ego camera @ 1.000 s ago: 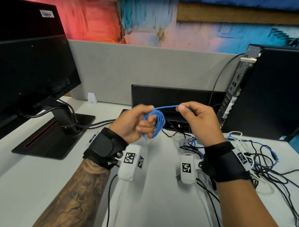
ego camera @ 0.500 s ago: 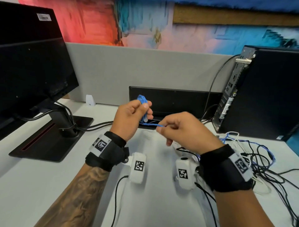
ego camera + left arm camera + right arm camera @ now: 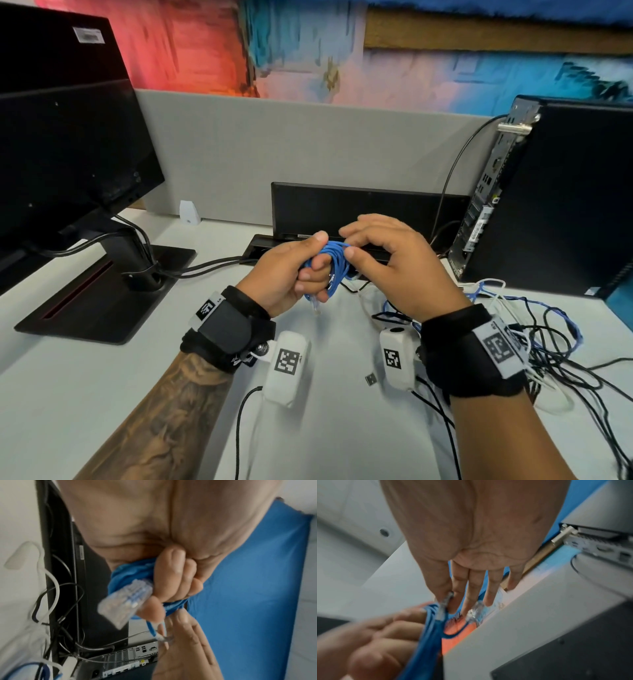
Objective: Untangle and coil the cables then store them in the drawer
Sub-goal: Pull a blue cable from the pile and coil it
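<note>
A blue network cable (image 3: 334, 265) is wound in a tight coil round the fingers of my left hand (image 3: 318, 270), which grips it above the white desk (image 3: 102, 377). One clear plug (image 3: 315, 306) hangs below the fist; it shows large in the left wrist view (image 3: 125, 601). My right hand (image 3: 346, 247) meets the coil from the right. Its thumb and forefinger pinch the cable's other clear plug (image 3: 445, 601) against the coil (image 3: 428, 628). The other right fingers are stretched out. No drawer is in view.
A tangle of black, white and blue cables (image 3: 534, 342) lies on the desk at the right. A loose USB plug (image 3: 371, 379) lies near my right wrist. A monitor (image 3: 68, 154) stands left, a PC tower (image 3: 565, 198) right, a black cable box (image 3: 370, 212) behind my hands.
The free strand that my right hand held out from the coil is now wound in. The right hand dipped under the left hand and has come back up against the coil.
</note>
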`<state>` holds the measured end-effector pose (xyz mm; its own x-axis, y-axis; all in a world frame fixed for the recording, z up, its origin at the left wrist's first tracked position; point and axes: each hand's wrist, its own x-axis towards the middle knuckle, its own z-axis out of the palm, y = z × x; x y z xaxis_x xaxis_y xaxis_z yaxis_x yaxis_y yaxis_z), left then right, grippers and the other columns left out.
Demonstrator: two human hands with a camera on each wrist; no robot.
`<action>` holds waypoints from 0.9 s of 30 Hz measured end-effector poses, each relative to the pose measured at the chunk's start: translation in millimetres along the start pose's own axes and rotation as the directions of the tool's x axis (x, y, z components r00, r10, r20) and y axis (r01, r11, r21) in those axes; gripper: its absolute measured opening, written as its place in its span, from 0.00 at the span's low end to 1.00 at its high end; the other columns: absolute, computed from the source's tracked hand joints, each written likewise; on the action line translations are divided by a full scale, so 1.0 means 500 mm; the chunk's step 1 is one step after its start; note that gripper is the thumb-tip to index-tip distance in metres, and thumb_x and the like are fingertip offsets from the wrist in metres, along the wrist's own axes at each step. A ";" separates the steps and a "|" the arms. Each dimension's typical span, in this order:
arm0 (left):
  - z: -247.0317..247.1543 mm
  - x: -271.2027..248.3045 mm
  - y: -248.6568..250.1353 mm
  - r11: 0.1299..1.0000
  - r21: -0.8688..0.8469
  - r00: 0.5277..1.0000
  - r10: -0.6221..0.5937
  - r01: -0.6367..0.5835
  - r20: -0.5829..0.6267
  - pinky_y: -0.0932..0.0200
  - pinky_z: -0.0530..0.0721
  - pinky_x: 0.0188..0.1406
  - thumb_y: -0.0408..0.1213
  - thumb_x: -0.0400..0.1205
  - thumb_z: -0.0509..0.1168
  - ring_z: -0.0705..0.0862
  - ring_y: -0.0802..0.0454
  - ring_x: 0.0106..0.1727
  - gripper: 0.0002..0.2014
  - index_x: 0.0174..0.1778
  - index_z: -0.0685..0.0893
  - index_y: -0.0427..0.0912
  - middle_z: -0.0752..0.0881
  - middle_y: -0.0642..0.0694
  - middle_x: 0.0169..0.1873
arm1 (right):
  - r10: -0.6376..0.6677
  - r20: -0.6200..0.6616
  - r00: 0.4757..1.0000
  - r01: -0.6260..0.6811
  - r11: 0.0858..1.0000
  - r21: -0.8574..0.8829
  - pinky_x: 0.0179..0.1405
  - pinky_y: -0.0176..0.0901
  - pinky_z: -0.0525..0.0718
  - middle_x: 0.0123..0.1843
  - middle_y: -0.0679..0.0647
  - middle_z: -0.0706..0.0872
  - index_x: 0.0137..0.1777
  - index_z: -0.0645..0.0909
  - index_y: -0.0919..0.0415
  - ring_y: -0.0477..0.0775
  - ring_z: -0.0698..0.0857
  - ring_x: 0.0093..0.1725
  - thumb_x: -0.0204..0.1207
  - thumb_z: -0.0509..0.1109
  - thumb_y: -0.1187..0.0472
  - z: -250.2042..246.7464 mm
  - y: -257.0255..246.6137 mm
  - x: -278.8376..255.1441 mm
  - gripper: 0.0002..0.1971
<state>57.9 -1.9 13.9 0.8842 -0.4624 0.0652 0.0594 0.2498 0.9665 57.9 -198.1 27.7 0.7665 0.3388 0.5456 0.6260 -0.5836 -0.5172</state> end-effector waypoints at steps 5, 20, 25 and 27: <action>-0.010 -0.004 0.008 0.999 -0.038 0.999 -0.023 0.024 0.025 0.57 0.80 0.29 0.50 0.86 0.56 0.62 0.56 0.19 0.22 0.29 0.74 0.43 0.64 0.50 0.21 | 0.175 -0.010 0.984 -0.161 0.923 0.351 0.57 0.41 0.87 0.42 0.49 0.93 0.57 0.83 0.54 0.46 0.91 0.50 0.81 0.70 0.71 -0.001 -0.015 -0.007 0.12; -0.028 -0.006 0.018 0.925 -0.370 0.988 -0.034 0.088 0.152 0.59 0.79 0.33 0.54 0.87 0.53 0.66 0.60 0.16 0.24 0.28 0.73 0.46 0.68 0.54 0.17 | 0.155 0.257 0.954 -0.266 0.829 0.491 0.39 0.46 0.76 0.37 0.75 0.77 0.50 0.86 0.67 0.55 0.71 0.35 0.80 0.77 0.54 0.030 -0.029 -0.010 0.14; -0.023 -0.001 -0.008 0.918 -0.378 0.975 -0.033 0.117 0.221 0.59 0.83 0.36 0.55 0.84 0.56 0.71 0.60 0.18 0.22 0.31 0.79 0.44 0.72 0.53 0.20 | 0.167 0.299 0.940 -0.304 0.807 0.506 0.50 0.60 0.88 0.41 0.72 0.88 0.52 0.90 0.56 0.70 0.85 0.39 0.78 0.73 0.68 0.035 -0.034 -0.009 0.08; -0.020 0.003 -0.017 0.939 -0.333 0.977 -0.017 0.089 0.212 0.57 0.84 0.37 0.53 0.85 0.54 0.73 0.58 0.20 0.22 0.33 0.81 0.43 0.74 0.52 0.22 | 0.177 0.299 0.938 -0.303 0.837 0.455 0.38 0.52 0.85 0.28 0.52 0.84 0.38 0.87 0.48 0.56 0.81 0.29 0.77 0.71 0.73 0.032 -0.034 -0.010 0.16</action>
<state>63.3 3.7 3.3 0.7648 -0.6365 0.1000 0.2885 0.4771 0.8302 45.6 -178.2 23.2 0.8724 0.4349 0.2231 0.3570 -0.2552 -0.8986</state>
